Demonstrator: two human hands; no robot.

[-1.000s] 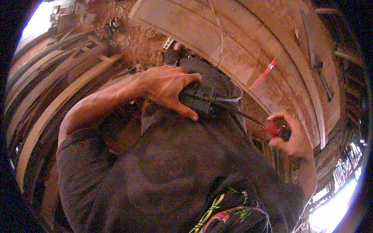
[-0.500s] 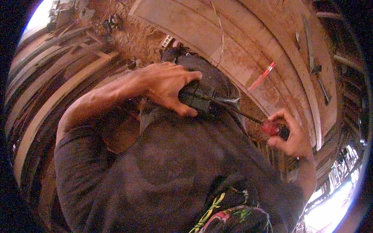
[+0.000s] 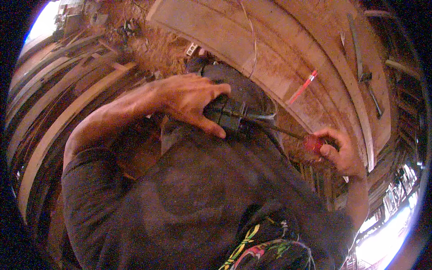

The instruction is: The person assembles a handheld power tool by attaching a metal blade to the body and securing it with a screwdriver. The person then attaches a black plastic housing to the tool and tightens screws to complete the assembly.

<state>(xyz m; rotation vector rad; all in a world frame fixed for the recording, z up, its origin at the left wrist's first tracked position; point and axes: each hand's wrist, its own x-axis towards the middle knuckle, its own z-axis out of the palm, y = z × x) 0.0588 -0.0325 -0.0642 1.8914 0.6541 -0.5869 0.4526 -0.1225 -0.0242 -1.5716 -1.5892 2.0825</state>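
Over my lap, my left hand [image 3: 193,101] is wrapped round a dark, block-shaped device [image 3: 229,120], thumb and forefinger spread along its sides. Its lower part hides under my palm, and I cannot make out what kind of device it is. From the right, my right hand [image 3: 339,153] grips the red handle of a screwdriver [image 3: 312,145], fingers curled and thumb bent over the end. The thin shaft runs left to the device's near end; where the tip sits is too dim to tell. A pale wire end [image 3: 265,117] sticks out beside the shaft.
A broad wooden board [image 3: 270,49] lies ahead, with a red pencil-like stick [image 3: 303,87], a thin cable [image 3: 253,40] and a dark long-handled tool [image 3: 375,101] on it. Long wooden strips [image 3: 76,112] are stacked at the left. A white block with holes [image 3: 191,48] lies near the board's edge.
My right hand's fingers have shifted on the screwdriver handle, with the thumb now folded over it. My left hand and the device have barely moved.
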